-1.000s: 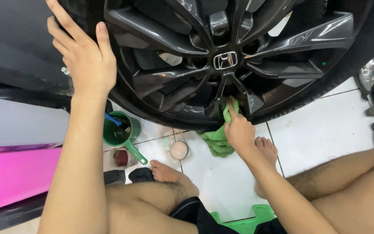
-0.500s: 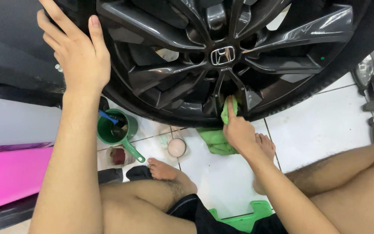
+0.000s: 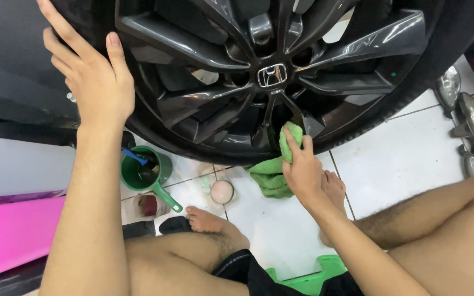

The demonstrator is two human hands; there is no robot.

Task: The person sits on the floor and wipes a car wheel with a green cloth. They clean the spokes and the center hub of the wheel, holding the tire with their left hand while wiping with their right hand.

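**Cloth worked into the lower spokes of a dark alloy wheel**

Compared with a second ago the right hand (image 3: 302, 167) has barely shifted: same low spot under the hub, green cloth (image 3: 281, 164) pushed a touch deeper between two spokes, so wiping goes on in one gap. The right hand is clenched on the cloth, whose loose end is bunched on the floor (image 3: 412, 148) below. The left hand (image 3: 91, 82) lies open and flat, fingers spread, braced on the tyre (image 3: 105, 22), gripping nothing.

The wheel (image 3: 237, 71) is glossy dark grey metal with angular, faceted spokes. The cloth is soft, fluffy microfibre. The floor is smooth white tile. A green plastic scoop cup (image 3: 144, 172) with handle and a small round pale jar (image 3: 221, 192) stand by the bare foot (image 3: 209, 222).
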